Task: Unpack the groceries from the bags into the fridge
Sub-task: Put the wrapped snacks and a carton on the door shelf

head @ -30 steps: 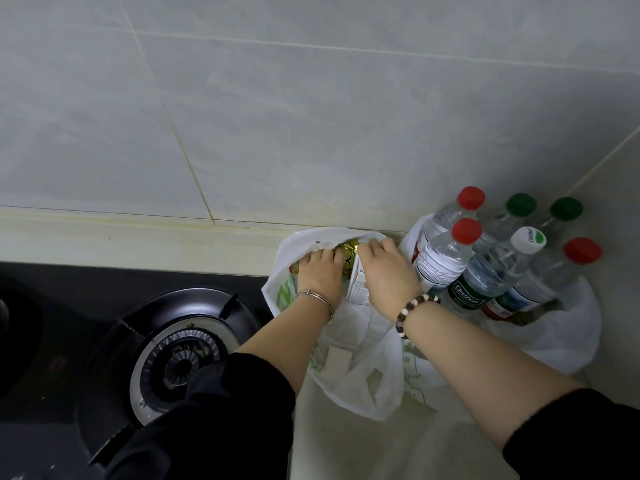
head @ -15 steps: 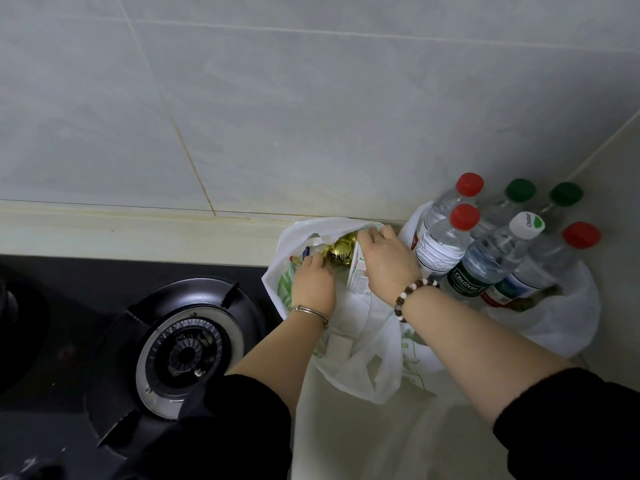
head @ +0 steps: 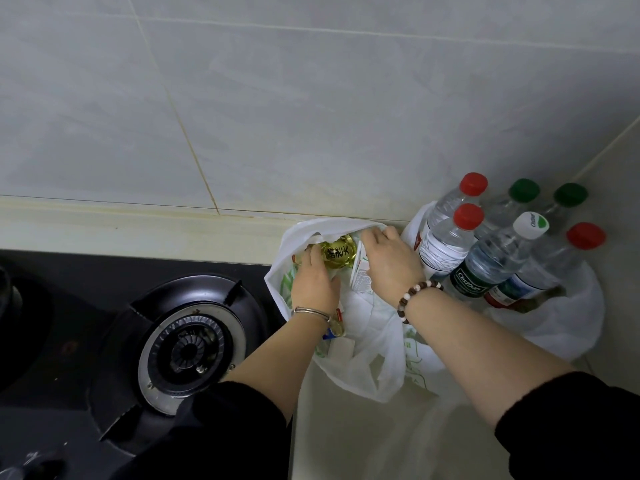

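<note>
Right of the right hand (head: pixel 389 268) stand six water bottles (head: pixel 445 245): three red-capped, two green, one white. Two plastic bags (head: pixel 363 370); one carton (head: pixel 360 277).

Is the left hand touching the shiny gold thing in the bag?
Touching. The head view shows the fingers of the left hand curled against the left edge of the shiny gold thing inside the white bag, with no gap between them.

Counter (head: pixel 346 445) runs along wall (head: pixel 311 116). Burner (head: pixel 188 348) at left. Open bag (head: pixel 363 372) just right of it. In the bag: jar (head: pixel 338 252), with carton (head: pixel 361 277) to its right. Left hand (head: pixel 313 284) beside jar, right hand (head: pixel 391 265) on carton. Second bag (head: pixel 568 327), in the corner, holds six bottles (head: pixel 491 265).
</note>
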